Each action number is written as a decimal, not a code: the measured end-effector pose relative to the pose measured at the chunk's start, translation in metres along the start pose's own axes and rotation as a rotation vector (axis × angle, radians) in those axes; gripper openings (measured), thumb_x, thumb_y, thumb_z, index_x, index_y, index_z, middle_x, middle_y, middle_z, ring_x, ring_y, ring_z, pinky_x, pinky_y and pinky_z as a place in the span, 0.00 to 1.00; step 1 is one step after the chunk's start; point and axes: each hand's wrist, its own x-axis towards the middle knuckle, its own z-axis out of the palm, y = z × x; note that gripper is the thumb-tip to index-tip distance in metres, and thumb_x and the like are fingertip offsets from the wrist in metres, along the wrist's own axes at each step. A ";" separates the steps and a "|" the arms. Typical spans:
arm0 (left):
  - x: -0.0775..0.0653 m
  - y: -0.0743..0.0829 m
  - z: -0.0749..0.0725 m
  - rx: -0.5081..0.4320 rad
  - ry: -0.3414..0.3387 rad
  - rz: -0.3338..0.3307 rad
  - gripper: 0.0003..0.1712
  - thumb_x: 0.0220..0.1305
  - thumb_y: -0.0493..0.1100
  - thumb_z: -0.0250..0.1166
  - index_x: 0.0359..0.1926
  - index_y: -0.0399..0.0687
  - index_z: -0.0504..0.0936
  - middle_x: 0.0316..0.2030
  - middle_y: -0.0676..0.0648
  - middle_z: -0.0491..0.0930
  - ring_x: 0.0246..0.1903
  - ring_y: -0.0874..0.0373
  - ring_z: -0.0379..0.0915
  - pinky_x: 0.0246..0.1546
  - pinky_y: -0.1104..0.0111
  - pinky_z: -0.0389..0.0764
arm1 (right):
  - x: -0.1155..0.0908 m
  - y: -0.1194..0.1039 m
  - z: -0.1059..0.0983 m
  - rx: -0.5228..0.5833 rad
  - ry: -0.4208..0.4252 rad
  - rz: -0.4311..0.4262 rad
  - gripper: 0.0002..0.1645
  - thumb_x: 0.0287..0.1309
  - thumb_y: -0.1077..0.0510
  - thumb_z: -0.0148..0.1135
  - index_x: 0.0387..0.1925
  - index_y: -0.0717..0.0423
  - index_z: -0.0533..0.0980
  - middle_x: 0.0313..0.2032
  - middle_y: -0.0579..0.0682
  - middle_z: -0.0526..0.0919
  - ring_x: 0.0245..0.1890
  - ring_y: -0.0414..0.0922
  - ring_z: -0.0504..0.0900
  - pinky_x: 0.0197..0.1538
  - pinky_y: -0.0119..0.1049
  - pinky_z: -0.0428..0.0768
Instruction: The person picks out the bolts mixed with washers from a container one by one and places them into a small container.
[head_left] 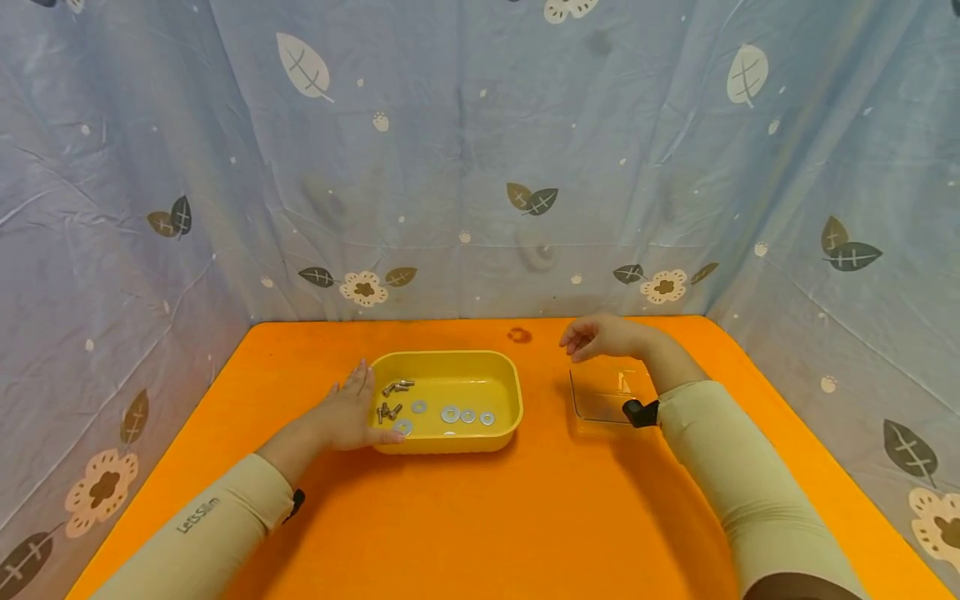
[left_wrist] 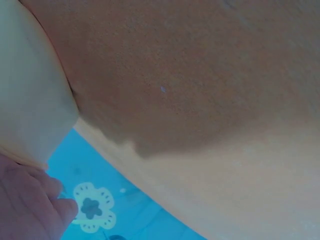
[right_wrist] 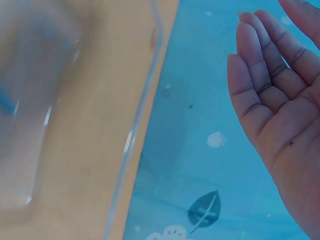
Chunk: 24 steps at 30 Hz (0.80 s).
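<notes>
From here I see an orange surface (head_left: pixel 480 525) carrying a yellow tray (head_left: pixel 457 445) and, apart to its right, a clear container (head_left: pixel 602 398)

Leaf-patterned blue curtain (head_left: pixel 450 150) behind orange table (head_left: pixel 480 525)

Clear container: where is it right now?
In the head view, the clear container sits on the orange table, right of the yellow tray and just below the right hand in the picture.

Meets, with the left hand (left_wrist: pixel 30 205) at lower left, the edge of a pale, rounded tub (left_wrist: pixel 35 85). Shows a broad dark shadow (left_wrist: pixel 180 65) across the tan tabletop (left_wrist: pixel 260 190); past its slanting edge, reveals a blue curtain (left_wrist: pixel 142 205) printed with a pale, dark-centred flower (left_wrist: pixel 91 207).
</notes>
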 end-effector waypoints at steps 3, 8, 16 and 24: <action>0.000 0.000 0.000 -0.004 0.000 0.000 0.74 0.41 0.81 0.53 0.67 0.25 0.38 0.68 0.28 0.33 0.68 0.38 0.32 0.62 0.42 0.43 | 0.007 -0.010 0.002 -0.011 0.009 -0.016 0.18 0.52 0.61 0.64 0.45 0.62 0.74 0.38 0.53 0.79 0.41 0.47 0.77 0.46 0.37 0.77; 0.000 -0.001 0.001 -0.005 -0.002 0.000 0.74 0.41 0.81 0.53 0.67 0.25 0.38 0.68 0.28 0.33 0.68 0.38 0.32 0.62 0.41 0.43 | 0.025 -0.026 0.008 -0.010 -0.008 -0.038 0.15 0.53 0.63 0.63 0.44 0.60 0.74 0.40 0.57 0.79 0.41 0.47 0.77 0.47 0.36 0.77; 0.001 0.000 0.001 -0.004 -0.009 -0.006 0.75 0.40 0.81 0.52 0.67 0.25 0.38 0.67 0.28 0.33 0.68 0.37 0.32 0.62 0.41 0.44 | 0.058 -0.052 0.024 -0.005 -0.015 -0.089 0.15 0.55 0.61 0.63 0.45 0.59 0.75 0.41 0.51 0.80 0.43 0.46 0.77 0.48 0.36 0.76; 0.000 0.002 -0.002 -0.019 -0.006 -0.005 0.75 0.39 0.82 0.52 0.67 0.25 0.39 0.68 0.28 0.32 0.68 0.37 0.32 0.62 0.41 0.43 | 0.088 -0.074 0.041 -0.005 0.002 -0.099 0.12 0.56 0.61 0.61 0.44 0.57 0.76 0.42 0.55 0.80 0.42 0.44 0.78 0.48 0.35 0.76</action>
